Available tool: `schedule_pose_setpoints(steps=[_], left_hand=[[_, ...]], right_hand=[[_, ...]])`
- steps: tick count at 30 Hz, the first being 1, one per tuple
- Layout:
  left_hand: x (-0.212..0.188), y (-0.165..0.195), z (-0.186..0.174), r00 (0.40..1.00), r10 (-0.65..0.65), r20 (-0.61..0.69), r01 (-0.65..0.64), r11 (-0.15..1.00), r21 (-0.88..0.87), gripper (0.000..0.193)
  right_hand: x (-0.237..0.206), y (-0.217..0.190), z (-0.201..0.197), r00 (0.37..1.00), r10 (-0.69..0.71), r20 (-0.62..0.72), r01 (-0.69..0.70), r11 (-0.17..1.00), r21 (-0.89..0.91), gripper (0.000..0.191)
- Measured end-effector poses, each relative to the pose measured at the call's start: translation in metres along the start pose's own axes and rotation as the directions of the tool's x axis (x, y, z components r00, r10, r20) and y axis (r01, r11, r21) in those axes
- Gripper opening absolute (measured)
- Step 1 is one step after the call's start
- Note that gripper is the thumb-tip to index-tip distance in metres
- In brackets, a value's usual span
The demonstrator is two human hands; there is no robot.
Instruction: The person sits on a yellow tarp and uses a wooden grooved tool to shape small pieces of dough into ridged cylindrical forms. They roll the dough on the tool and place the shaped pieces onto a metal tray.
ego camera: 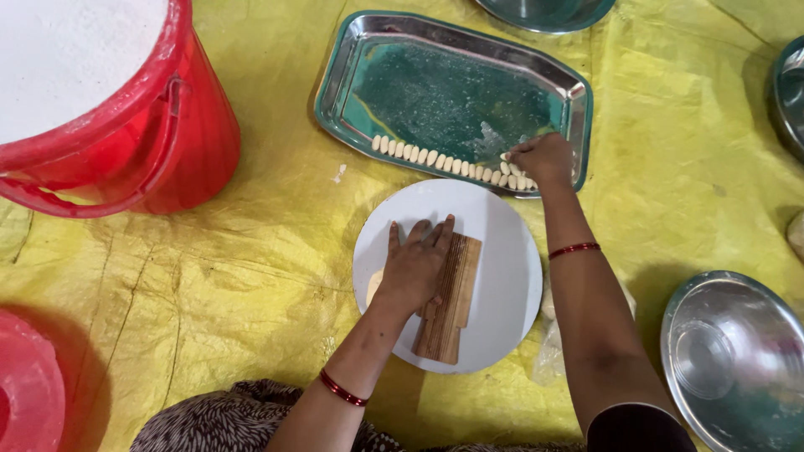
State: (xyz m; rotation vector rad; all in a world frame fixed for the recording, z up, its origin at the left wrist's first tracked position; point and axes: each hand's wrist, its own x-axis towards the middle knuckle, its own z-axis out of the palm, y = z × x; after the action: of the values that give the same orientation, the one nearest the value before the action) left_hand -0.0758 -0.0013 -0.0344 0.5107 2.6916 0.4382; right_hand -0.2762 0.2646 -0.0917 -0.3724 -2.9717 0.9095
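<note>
Steel tray (578, 100) ahead: right hand (544, 159) pinching dough piece (506, 157); left hand (416, 264) flat, released, on ridged board (452, 305).

I log: board (452, 297) on plate (502, 251); tray (352, 75) behind plate, dough pieces (435, 159) in it; bucket (167, 142) left; bowl (729, 360) right.

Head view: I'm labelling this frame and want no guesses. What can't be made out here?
- Right hand: its fingertips curl over the small pale dough pieces in the rectangular steel tray; the grip is hidden.
- Left hand: covers part of the ridged wooden board on the round white plate; a pale lump beside it is mostly hidden.
- Red plastic bucket: cut off by the frame's top and left edges.
</note>
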Motion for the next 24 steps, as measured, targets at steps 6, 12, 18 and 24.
schedule_pose_setpoints(steps=[6, 12, 18, 24], left_hand=[[0.0, -0.001, 0.001, 1.0, 0.0, -0.017, 0.0, 1.0, -0.008, 0.129], [0.001, -0.001, 0.002, 1.0, 0.004, -0.019, -0.004, 1.0, -0.007, 0.132], [0.001, -0.002, 0.003, 1.0, 0.005, -0.014, -0.005, 1.0, 0.0, 0.132], [0.0, 0.0, 0.002, 1.0, 0.002, -0.008, -0.002, 1.0, 0.009, 0.133]], right_hand=[[-0.01, -0.012, 0.019, 0.998, -0.053, -0.03, 0.052, 0.998, -0.041, 0.022], [-0.015, -0.018, 0.016, 1.0, 0.023, 0.012, -0.021, 0.989, -0.148, 0.027], [-0.024, -0.031, 0.009, 0.997, 0.072, 0.016, -0.065, 0.961, -0.269, 0.02], [-0.024, -0.03, 0.016, 0.997, 0.06, -0.05, -0.069, 0.975, -0.21, 0.021]])
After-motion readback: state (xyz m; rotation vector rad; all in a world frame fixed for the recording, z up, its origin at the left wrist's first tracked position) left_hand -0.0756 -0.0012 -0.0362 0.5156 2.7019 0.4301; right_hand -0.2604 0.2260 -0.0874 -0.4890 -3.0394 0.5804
